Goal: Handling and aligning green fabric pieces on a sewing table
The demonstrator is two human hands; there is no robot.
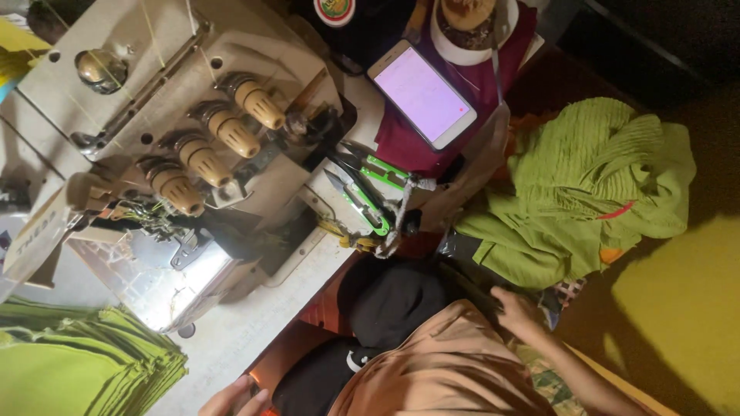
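While the right hand [515,312] lies at the lower edge of the crumpled green garment [593,185], its fingers are bent towards dark cloth there, and whether they grip anything cannot be told. The left hand [231,400] sits at the near edge of the white table [231,339], cut off by the frame, its state likewise unclear. In my judgement, the garment is best taken by a single edge and lifted clear, so that its folds do not drag across the green-handled snips [362,196] just beside it. The table bears a beige overlock machine [177,139] with four tension knobs, lit at the needle plate, and a stack of green cut pieces [77,362] at the left. A phone [422,94] with a lit screen rests on maroon cloth [408,146]. The surroundings are dim; a yellow surface [678,308] shows at the right.
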